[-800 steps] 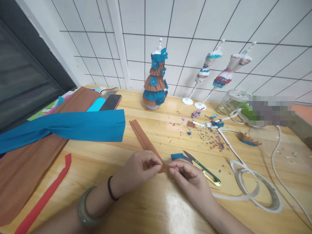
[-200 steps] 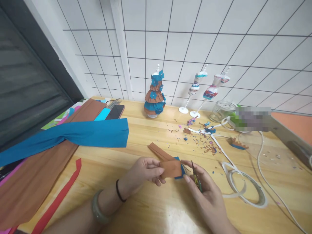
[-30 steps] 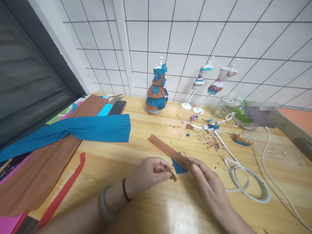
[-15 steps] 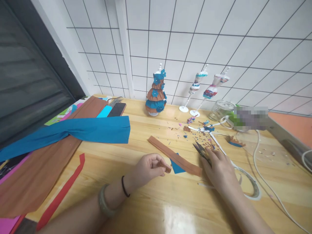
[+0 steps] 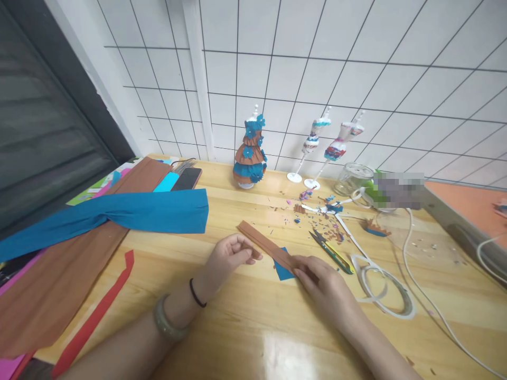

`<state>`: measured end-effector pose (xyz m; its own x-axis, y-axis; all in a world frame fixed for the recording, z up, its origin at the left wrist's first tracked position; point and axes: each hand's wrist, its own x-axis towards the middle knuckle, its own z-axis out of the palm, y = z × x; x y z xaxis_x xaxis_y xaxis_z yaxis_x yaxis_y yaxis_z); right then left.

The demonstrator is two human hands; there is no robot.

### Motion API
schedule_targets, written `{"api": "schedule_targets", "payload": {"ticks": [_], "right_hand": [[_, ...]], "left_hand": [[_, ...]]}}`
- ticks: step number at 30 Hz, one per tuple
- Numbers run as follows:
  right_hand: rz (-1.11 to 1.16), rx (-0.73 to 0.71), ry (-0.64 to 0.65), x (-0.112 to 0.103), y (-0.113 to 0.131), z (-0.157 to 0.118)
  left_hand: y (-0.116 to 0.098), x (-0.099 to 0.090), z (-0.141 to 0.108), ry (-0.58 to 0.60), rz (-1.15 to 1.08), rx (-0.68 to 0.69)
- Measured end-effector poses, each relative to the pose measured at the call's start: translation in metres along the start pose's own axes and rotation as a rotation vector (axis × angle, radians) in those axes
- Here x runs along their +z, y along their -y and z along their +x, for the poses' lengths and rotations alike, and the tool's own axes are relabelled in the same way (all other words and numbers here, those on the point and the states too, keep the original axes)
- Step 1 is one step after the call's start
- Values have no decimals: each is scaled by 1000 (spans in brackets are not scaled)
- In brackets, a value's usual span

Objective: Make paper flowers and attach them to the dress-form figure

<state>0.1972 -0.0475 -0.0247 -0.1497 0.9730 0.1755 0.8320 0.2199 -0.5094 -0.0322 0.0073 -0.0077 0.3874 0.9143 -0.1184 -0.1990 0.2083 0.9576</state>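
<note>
My left hand [image 5: 233, 253] is closed, pinching a small folded brown paper piece [image 5: 255, 254] between thumb and fingers. Just right of it, a long brown crepe paper strip [image 5: 263, 240] lies slantwise over a blue paper piece [image 5: 283, 272]. The fingers of my right hand [image 5: 322, 282] are closed on the strip's near right end, partly covering it. Thread snips [image 5: 332, 254] with yellow and green handles rest on the table, beyond my right hand.
A small dress form in blue and brown ruffles [image 5: 251, 153] stands by the wall, with two wrapped dress forms [image 5: 311, 142] to its right. Paper scraps [image 5: 328, 227] and a tape roll [image 5: 407, 303] lie at right. Blue crepe paper [image 5: 166, 211] and a red strip [image 5: 97, 316] lie left.
My right hand has let go of the thread snips and moved left to the brown strip's end. My left hand still holds the small brown piece. The camera view has shifted slightly.
</note>
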Motion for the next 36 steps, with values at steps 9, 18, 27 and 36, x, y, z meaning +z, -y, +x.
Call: {"api": "schedule_targets", "payload": {"ticks": [9,18,27,36], "right_hand": [[82,102,70,-18,-9,-2],[293,195,116,-16,-4,-4],[96,162,-263,-51,-10,7],[-183,148,-363,-77,-48,35]], "left_hand": [[-2,-3,3,-85,-71,1],[-5,-8,6,-94,-85,-18],[-1,-11,10,-125,37,-6],[-2,-11,11,-110,74,-28]]}}
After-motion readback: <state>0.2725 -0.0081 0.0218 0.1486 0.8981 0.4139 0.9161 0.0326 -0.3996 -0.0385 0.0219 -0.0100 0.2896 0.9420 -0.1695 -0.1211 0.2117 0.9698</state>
